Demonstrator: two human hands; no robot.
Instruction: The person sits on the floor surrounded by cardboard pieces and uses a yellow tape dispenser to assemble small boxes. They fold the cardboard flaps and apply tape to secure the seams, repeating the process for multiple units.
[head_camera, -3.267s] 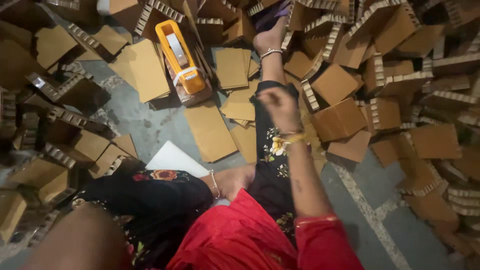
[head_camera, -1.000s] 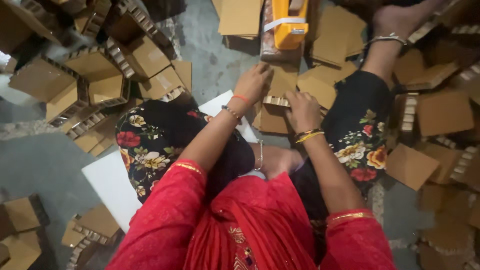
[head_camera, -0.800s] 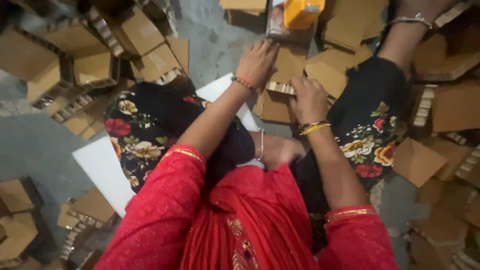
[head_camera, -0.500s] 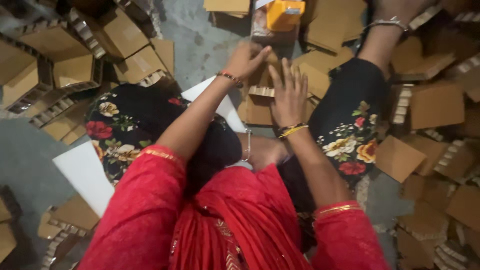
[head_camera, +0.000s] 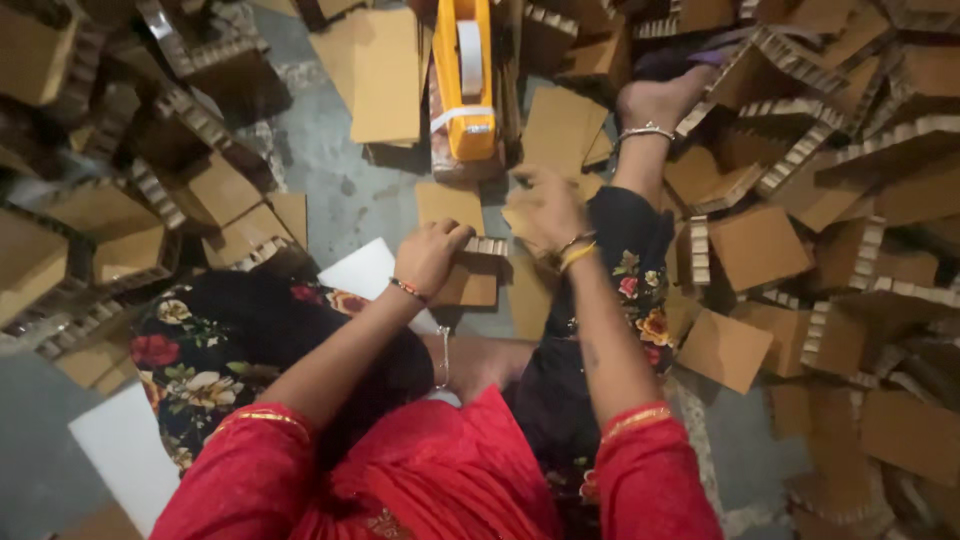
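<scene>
Two bare hands work low over a grey concrete floor in the single head view, seen from above a person seated in red sleeves and dark floral trousers. The left hand is curled shut, its grip pressed on the edge of a flat brown cardboard piece that lies on the floor just ahead of the knees; a corrugated strip edge shows beside the knuckles. The right hand, blurred, has its fingers bent around a second cardboard piece held slightly above the floor; I cannot tell exactly how tight that grip is, though the fingers are closed on the card. The two hands are near each other, not touching. Just beyond them stands a yellow tape dispenser with a white roll, resting on a stack of card. A white sheet lies under the left forearm. A bare foot with an anklet stretches out to the right. Heaps of folded cardboard boxes ring the whole scene.
</scene>
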